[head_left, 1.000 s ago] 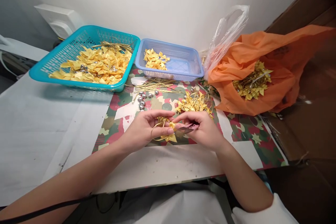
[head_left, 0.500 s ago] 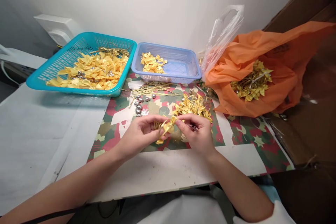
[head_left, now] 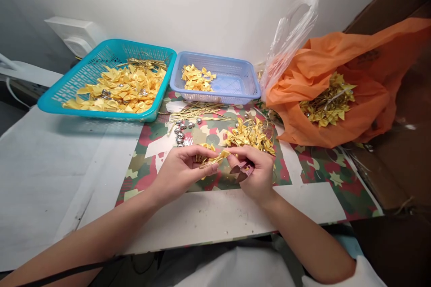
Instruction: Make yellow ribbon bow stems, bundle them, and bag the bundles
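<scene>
Between my hands is a small yellow satin ribbon bow (head_left: 222, 156), with thin gold wire running from it toward the left. My left hand (head_left: 183, 170) pinches it between thumb and fingers. The thumb and forefinger of my right hand (head_left: 257, 175) meet at the bow's right end. Tucked against the right palm is a small purple-pink object (head_left: 244, 169), its kind unclear. Beyond my right hand lies a pile of yellow ribbon bows (head_left: 251, 134) with wire stems. Several silver bells (head_left: 180, 135) sit past my left hand.
At the back left stands a teal basket (head_left: 50, 101) of yellow bows. Next to it is a blue basket (head_left: 235, 83) with fewer bows. Loose gold wires (head_left: 198, 112) lie before them. An orange bag (head_left: 373, 94) holds more bows at right. A wall (head_left: 208, 4) rises behind.
The bow has turned, so its gold wire now shows along my left fingers. The purple-pink object in my right hand has come into clear view. The camera view has shifted slightly.
</scene>
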Demonstrator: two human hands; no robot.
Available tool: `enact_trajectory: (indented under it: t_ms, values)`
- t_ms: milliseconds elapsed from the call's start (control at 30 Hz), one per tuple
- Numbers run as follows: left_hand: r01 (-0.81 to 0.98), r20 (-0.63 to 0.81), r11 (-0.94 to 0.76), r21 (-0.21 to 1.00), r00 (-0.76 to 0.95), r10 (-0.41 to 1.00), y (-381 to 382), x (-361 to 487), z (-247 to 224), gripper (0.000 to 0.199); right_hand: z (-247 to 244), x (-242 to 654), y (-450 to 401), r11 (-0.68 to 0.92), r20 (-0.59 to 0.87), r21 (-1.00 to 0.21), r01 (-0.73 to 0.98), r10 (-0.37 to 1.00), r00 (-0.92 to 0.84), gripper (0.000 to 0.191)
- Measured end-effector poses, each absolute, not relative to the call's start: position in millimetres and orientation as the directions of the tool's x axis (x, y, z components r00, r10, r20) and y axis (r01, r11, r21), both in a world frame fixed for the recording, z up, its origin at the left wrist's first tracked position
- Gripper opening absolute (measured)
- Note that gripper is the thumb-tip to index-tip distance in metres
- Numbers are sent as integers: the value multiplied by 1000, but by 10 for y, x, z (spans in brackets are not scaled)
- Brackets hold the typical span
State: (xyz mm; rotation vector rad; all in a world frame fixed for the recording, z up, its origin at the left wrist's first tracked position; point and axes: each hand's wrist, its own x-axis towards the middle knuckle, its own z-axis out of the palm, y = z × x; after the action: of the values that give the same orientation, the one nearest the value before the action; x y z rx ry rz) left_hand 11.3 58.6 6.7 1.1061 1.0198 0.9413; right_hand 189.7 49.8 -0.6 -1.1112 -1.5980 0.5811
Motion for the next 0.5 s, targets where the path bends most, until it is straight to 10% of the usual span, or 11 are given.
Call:
enact_trajectory:
  t_ms: [500]
  values:
    - [-191, -199, 260, 947, 288, 937, 582, 108, 100, 18, 23, 1842, 507, 290, 342, -913, 286, 928, 149, 11]
